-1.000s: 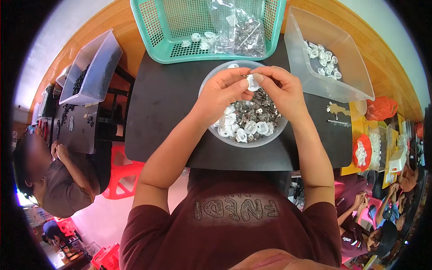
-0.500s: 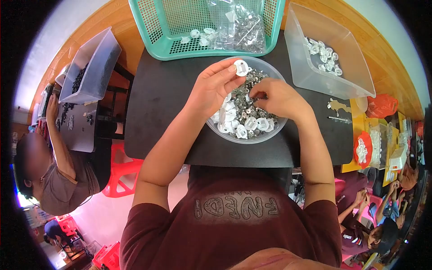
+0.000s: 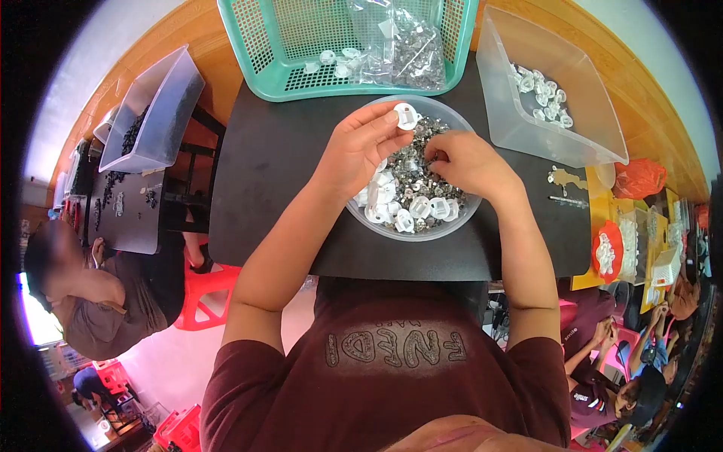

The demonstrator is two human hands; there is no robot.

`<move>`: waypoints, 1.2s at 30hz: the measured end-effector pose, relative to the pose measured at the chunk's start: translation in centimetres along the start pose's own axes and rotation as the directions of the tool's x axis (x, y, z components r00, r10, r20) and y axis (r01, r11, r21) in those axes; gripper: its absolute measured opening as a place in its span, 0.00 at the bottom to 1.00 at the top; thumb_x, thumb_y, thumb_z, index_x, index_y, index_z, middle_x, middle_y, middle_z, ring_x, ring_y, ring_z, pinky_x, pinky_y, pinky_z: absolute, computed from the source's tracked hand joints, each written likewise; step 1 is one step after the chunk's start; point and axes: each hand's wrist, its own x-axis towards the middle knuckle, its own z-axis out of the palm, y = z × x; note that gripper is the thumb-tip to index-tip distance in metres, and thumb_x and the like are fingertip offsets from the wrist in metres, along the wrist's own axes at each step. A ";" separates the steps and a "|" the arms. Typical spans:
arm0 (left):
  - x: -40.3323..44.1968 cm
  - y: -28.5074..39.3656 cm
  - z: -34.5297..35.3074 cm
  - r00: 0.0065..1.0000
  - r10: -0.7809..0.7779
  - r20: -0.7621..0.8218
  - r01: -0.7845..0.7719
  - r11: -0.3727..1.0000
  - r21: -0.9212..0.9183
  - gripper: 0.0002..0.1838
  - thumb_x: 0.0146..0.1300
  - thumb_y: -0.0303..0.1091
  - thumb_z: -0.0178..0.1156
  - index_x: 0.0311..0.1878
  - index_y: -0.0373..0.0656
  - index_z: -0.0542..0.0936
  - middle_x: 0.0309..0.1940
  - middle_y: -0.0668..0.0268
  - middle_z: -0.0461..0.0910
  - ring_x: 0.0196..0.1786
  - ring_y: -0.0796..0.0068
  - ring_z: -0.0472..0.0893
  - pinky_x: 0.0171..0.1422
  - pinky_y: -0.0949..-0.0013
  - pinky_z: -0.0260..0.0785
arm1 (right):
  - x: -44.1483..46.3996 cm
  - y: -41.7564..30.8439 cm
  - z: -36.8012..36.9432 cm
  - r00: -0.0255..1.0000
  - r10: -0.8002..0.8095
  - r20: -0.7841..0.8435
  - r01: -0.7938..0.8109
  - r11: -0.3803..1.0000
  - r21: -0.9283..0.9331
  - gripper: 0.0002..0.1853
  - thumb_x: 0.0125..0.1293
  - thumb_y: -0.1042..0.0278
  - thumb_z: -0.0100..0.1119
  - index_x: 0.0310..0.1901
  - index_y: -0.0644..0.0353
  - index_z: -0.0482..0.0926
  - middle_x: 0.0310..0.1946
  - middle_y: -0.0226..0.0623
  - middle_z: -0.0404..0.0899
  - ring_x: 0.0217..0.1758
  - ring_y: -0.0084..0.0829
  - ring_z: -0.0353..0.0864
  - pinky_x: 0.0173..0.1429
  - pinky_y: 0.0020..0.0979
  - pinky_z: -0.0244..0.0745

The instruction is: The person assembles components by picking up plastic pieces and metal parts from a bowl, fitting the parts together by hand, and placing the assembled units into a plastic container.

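A round white plastic part [image 3: 406, 117] with a slot in its middle is pinched between the thumb and fingers of my left hand [image 3: 357, 151], above the far left rim of a clear round bowl [image 3: 422, 236]. The bowl holds many small metal pieces [image 3: 410, 167], and more white plastic parts [image 3: 380, 197] are heaped along its near left side. Over the right half of the bowl, my right hand [image 3: 471, 164] reaches down with bent fingers closed at the metal pieces. Whatever its fingertips hold is hidden.
A green basket [image 3: 260, 87] with a bag of metal pieces [image 3: 414, 56] stands behind the bowl. At the right is a clear bin [image 3: 542, 143] of white parts; at the left, another bin [image 3: 151, 143] with black parts. Co-workers sit on both sides.
My right hand has shifted slightly right over the metal pieces. My left hand keeps the white part, tilted a little differently. The co-worker at left has lowered an arm from the table.
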 end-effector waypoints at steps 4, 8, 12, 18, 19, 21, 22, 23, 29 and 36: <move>0.1 0.0 0.0 1.000 -0.001 -0.004 0.001 1.000 -0.005 0.16 0.71 0.30 0.58 0.58 0.32 0.77 0.48 0.60 0.82 0.49 0.71 0.82 0.58 0.68 0.77 | 0.0 -0.2 -0.5 0.999 0.048 -0.024 -0.048 0.999 0.020 0.09 0.60 0.68 0.61 0.38 0.63 0.83 0.35 0.47 0.84 0.43 0.48 0.83 0.48 0.42 0.76; 0.1 0.0 -0.1 1.000 -0.010 -0.011 0.010 1.000 -0.005 0.16 0.71 0.30 0.57 0.58 0.32 0.77 0.48 0.60 0.82 0.49 0.71 0.82 0.57 0.68 0.77 | 0.1 -0.8 -1.0 0.987 0.126 -0.100 -0.121 0.991 0.061 0.10 0.62 0.65 0.61 0.38 0.63 0.83 0.34 0.48 0.84 0.42 0.50 0.83 0.48 0.43 0.76; 0.2 0.0 -0.5 1.000 -0.021 0.012 0.021 1.000 -0.001 0.18 0.72 0.31 0.56 0.61 0.31 0.73 0.52 0.56 0.80 0.52 0.67 0.82 0.60 0.66 0.78 | 0.2 -0.2 -0.7 0.977 0.051 -0.209 -0.025 0.992 0.121 0.11 0.64 0.62 0.61 0.38 0.63 0.82 0.30 0.43 0.84 0.36 0.42 0.84 0.43 0.40 0.76; 0.2 0.0 0.0 1.000 -0.030 -0.004 0.030 0.998 -0.063 0.16 0.72 0.31 0.57 0.58 0.33 0.76 0.49 0.57 0.81 0.52 0.65 0.83 0.60 0.64 0.77 | 0.3 -1.0 -1.1 0.951 0.252 -0.177 -0.039 0.669 0.743 0.10 0.65 0.63 0.66 0.38 0.63 0.82 0.28 0.31 0.82 0.29 0.19 0.77 0.35 0.26 0.73; 0.2 0.0 -0.1 1.000 -0.028 -0.004 0.028 0.998 -0.063 0.16 0.72 0.31 0.57 0.58 0.33 0.76 0.49 0.57 0.81 0.52 0.65 0.83 0.60 0.64 0.77 | 0.4 -0.9 -0.7 0.940 0.237 -0.245 0.008 0.703 0.711 0.10 0.65 0.64 0.66 0.39 0.63 0.82 0.29 0.31 0.82 0.29 0.19 0.78 0.35 0.25 0.73; 0.3 -0.1 -0.3 0.996 -0.078 0.040 0.081 0.994 -0.069 0.20 0.74 0.33 0.52 0.63 0.32 0.71 0.55 0.54 0.79 0.58 0.62 0.80 0.65 0.62 0.75 | 0.5 -0.9 0.0 0.925 0.218 -0.312 0.055 0.736 0.675 0.10 0.65 0.65 0.67 0.40 0.63 0.83 0.29 0.31 0.83 0.29 0.20 0.78 0.35 0.25 0.74; 0.3 -0.1 -0.3 0.996 -0.078 0.040 0.081 0.994 -0.068 0.20 0.74 0.33 0.52 0.63 0.32 0.71 0.55 0.54 0.79 0.58 0.62 0.80 0.65 0.62 0.75 | 0.6 -1.1 0.4 0.905 0.146 -0.399 0.131 0.798 0.589 0.09 0.64 0.66 0.67 0.40 0.63 0.83 0.29 0.32 0.83 0.29 0.21 0.79 0.35 0.25 0.74; 0.2 0.0 -0.1 0.997 -0.077 0.032 0.080 0.991 -0.110 0.17 0.73 0.33 0.53 0.60 0.33 0.73 0.53 0.55 0.80 0.56 0.62 0.81 0.64 0.62 0.76 | 0.6 -1.2 0.6 0.877 0.068 -0.476 0.201 0.848 0.491 0.09 0.64 0.66 0.68 0.40 0.62 0.83 0.30 0.32 0.83 0.29 0.22 0.79 0.36 0.26 0.74; 0.2 0.0 -0.4 0.996 -0.082 0.034 0.086 0.984 -0.154 0.14 0.73 0.33 0.54 0.56 0.35 0.76 0.50 0.56 0.81 0.54 0.65 0.82 0.63 0.63 0.76 | 0.5 -1.2 0.1 0.798 -0.212 -0.564 0.362 0.917 0.168 0.08 0.62 0.70 0.67 0.41 0.60 0.84 0.33 0.36 0.82 0.32 0.29 0.81 0.37 0.27 0.76; 0.0 0.2 -0.5 0.993 -0.119 -0.014 0.116 0.983 -0.139 0.14 0.73 0.36 0.55 0.54 0.39 0.77 0.48 0.59 0.82 0.52 0.67 0.82 0.60 0.64 0.77 | 0.2 -1.1 -0.2 0.816 -0.267 -0.513 0.399 0.902 0.167 0.09 0.61 0.71 0.66 0.43 0.60 0.83 0.36 0.36 0.81 0.31 0.30 0.80 0.35 0.29 0.75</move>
